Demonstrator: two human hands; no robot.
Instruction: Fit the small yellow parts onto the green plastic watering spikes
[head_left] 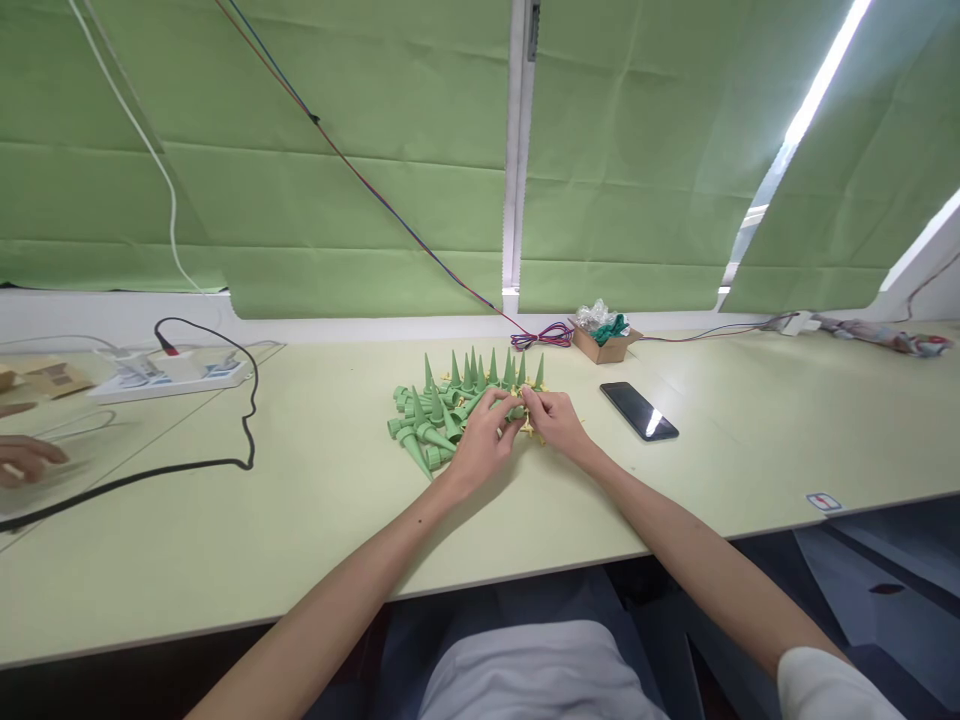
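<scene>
While our left hand [484, 440] grips a green piece [515, 412], haste could drop it. Our right hand [553, 418] we cannot tell.

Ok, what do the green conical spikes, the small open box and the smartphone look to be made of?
Green conical spikes: probably moulded plastic, satin finish; even colour, smooth cones, ribbed collars.
Small open box: likely cardboard, matte; plain brown sides and a thin flap.
Smartphone: glossy black front, likely glass, reflecting a bright streak of light; its back is hidden.
</scene>
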